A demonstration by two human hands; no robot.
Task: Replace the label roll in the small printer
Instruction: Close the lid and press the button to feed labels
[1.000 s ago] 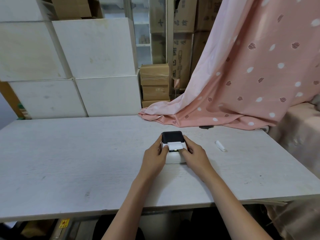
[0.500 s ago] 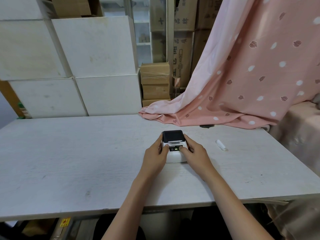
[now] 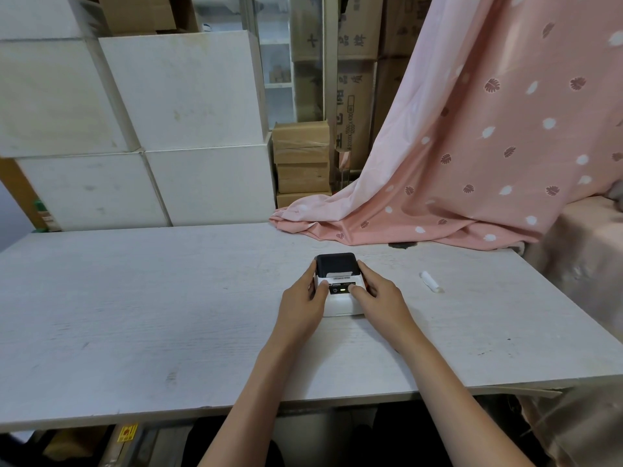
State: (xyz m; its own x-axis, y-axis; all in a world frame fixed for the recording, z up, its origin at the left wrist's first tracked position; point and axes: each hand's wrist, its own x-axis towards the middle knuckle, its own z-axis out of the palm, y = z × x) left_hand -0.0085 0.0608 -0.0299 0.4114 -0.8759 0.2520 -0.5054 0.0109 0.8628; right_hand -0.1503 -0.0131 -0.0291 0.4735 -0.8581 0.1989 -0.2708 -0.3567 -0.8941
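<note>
Label strip [image 3: 338,274] retracted; printer [image 3: 338,288] between left hand [image 3: 301,306], right hand [image 3: 380,299].

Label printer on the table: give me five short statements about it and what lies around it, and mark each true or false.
1. Both hands are on the label printer, the left hand at its left side and the right hand at its right. True.
2. The printer's black lid stands wide open. False: it is down, with a strip of white label paper showing at its front edge.
3. A green light glows on the printer's front panel. True.
4. The small white roll core lies left of the printer. False: it lies to its right, apart from it.
5. The pink patterned cloth covers the printer. False: it lies at the table's far edge, behind it.
</note>
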